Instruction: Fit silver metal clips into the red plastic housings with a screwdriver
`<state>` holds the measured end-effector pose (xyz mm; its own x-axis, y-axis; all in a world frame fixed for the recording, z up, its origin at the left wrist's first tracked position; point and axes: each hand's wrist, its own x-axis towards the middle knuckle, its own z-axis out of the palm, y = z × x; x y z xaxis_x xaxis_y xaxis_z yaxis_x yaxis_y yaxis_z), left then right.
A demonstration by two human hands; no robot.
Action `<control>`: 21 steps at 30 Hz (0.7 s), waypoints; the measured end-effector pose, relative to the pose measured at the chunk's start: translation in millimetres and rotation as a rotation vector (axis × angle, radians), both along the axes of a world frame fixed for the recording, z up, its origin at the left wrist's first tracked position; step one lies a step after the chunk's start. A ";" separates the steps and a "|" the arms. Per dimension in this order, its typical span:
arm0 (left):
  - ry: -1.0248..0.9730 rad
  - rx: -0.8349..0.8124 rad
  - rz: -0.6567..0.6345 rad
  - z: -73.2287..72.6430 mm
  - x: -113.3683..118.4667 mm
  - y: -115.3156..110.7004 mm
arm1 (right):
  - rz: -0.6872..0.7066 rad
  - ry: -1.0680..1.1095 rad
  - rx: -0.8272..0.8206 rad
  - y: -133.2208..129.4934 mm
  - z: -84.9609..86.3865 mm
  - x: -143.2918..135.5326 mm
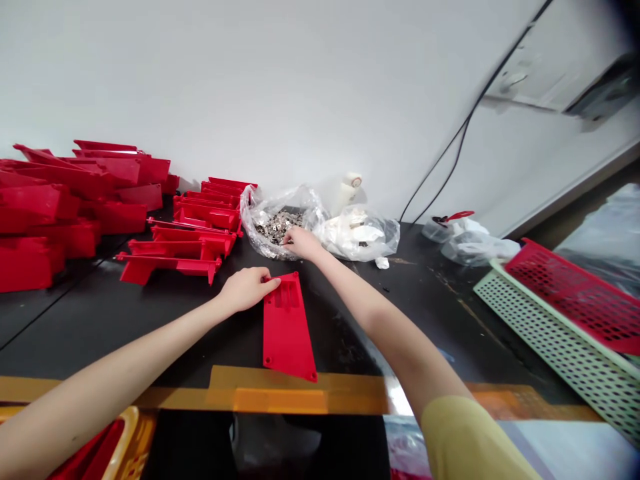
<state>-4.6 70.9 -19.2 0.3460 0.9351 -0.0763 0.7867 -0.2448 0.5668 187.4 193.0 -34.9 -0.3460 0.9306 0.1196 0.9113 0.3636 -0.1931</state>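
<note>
Red plastic, head view: pinching a red plate (289, 337) at its far left corner with the left hand (245, 289), laying the thumb over the top face, keeping the other fingers mostly hidden past the edge. Lying flat on the black bench (230, 347), close to the body; running lengthwise away toward the wall, slanting a little rightward at the near end, overlapping the yellow tape (360, 392) there. Placing its slots at the far end, just beside the left thumb.

Resting the right hand (303, 243) at the metal pieces (277, 228) in an open clear bag (307, 199); holding those fingertips close together, but not showing whether anything is between them: cannot tell. Sitting almost straight beyond the plate's far end, near but apart from it, in the case of that bag. Touching the plate with the left only; passing clear of its right side with the right forearm. Standing off to the left: a row of red parts (173, 250).
</note>
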 end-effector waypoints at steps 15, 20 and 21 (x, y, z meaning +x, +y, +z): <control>-0.255 -0.268 -0.097 -20.5 -9.9 -13.4 | -0.094 0.470 0.097 -34.1 -1.5 35.1; -0.237 -0.243 -0.114 -17.6 -10.8 -15.7 | -0.105 0.665 0.062 -23.3 -6.2 31.3; -0.233 -0.240 -0.118 -17.4 -11.0 -15.7 | -0.110 0.720 0.034 -24.1 -5.3 30.7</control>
